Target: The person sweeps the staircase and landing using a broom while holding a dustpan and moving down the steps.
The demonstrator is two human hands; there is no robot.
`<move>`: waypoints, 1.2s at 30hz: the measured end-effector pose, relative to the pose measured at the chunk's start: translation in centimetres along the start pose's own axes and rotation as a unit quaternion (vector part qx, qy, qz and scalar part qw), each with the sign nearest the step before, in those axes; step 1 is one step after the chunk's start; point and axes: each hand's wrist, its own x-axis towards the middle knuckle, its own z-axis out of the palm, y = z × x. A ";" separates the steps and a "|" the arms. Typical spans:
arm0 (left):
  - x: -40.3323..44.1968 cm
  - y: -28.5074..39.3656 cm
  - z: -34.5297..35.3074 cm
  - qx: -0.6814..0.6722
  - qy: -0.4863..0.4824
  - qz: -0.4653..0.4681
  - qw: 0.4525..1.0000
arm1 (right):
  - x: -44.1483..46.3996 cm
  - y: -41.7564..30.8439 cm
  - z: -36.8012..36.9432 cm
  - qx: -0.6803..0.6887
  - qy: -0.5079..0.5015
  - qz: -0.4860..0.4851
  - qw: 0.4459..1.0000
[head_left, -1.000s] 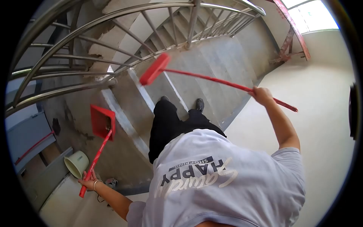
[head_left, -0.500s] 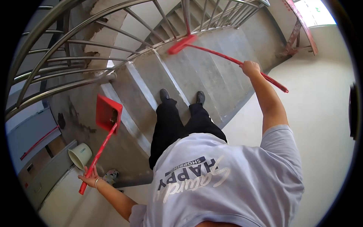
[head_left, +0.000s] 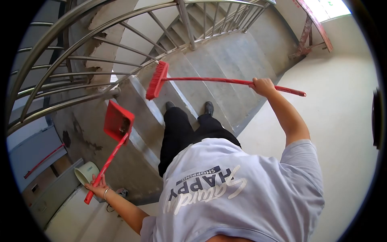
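Gripping a long-handled red plastic broom (head_left: 207, 80), the right grip (head_left: 263, 86), right of centre in the frame, has its fingers wrapped around the shaft, with a short length of handle extending beyond it to the right. The left grip (head_left: 97, 188), at the lower left, holds the spiral-striped handle of a red plastic dustpan (head_left: 114, 117) near its lower end, between thumb and fingers. A thin pale bracelet (head_left: 106, 193) encircles the left wrist.

The broom shaft runs nearly level to the broom head (head_left: 157, 82), above centre, with the bristles facing left. Contact between the bristles and the grey concrete stairs (head_left: 225, 72) cannot be determined. The dustpan tray is left of centre, below the broom head and apart from it; small debris lies inside.

Just above the left grip is a pale cream plastic bucket (head_left: 83, 174). Two dark shoes (head_left: 208, 108) stand on the steps near the centre. A tubular stainless-steel railing (head_left: 184, 20) spans the upper left and upper centre. A reddish-brown weathered frame (head_left: 318, 29) leans at the upper right, beside a bright window (head_left: 328, 9).
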 end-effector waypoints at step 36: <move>-9.0 -5.6 23.6 0.103 -0.304 -0.050 0.946 | 4.7 6.9 -7.2 0.038 -0.047 0.170 0.984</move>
